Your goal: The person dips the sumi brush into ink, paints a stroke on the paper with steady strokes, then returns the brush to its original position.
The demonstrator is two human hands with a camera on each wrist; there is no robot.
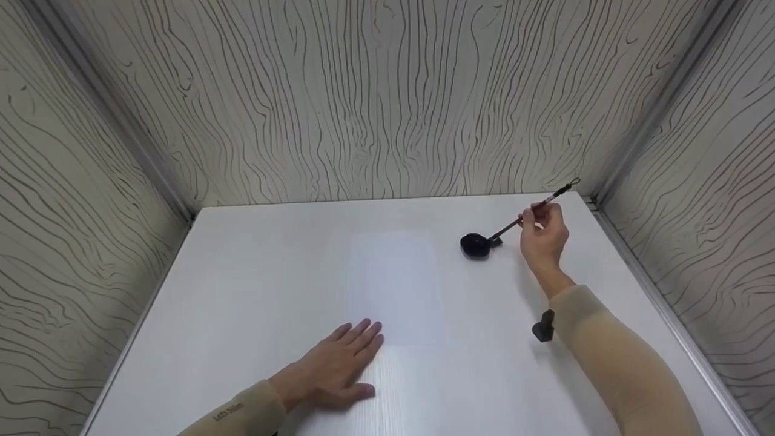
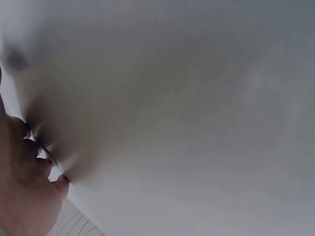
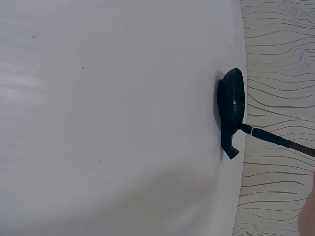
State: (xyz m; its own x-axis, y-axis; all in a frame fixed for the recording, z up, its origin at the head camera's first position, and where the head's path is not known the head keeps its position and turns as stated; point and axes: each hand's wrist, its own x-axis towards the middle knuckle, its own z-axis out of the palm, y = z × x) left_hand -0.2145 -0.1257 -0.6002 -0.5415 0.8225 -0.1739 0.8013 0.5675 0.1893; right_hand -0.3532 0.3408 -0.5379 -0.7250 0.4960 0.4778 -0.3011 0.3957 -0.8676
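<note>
My right hand [image 1: 544, 239] pinches the thin dark handle of a writing brush [image 1: 507, 229] that has a hanging loop at its upper end. The brush slants down to a small black ink dish [image 1: 474, 246] on the right of the table. In the right wrist view, the brush's lower end [image 3: 269, 137] meets the dish rim [image 3: 238, 93]; its tip is hidden by the dish. My left hand [image 1: 340, 365] lies flat with fingers straight, its fingertips over the lower left corner of a faint white sheet [image 1: 399, 284]. What the dish holds cannot be made out.
The white table [image 1: 254, 272] is bounded by a wood-grain back wall [image 1: 375, 103] and side walls [image 1: 720, 200] with metal edge rails. A black wrist camera [image 1: 544, 327] sticks out from my right sleeve, above the table.
</note>
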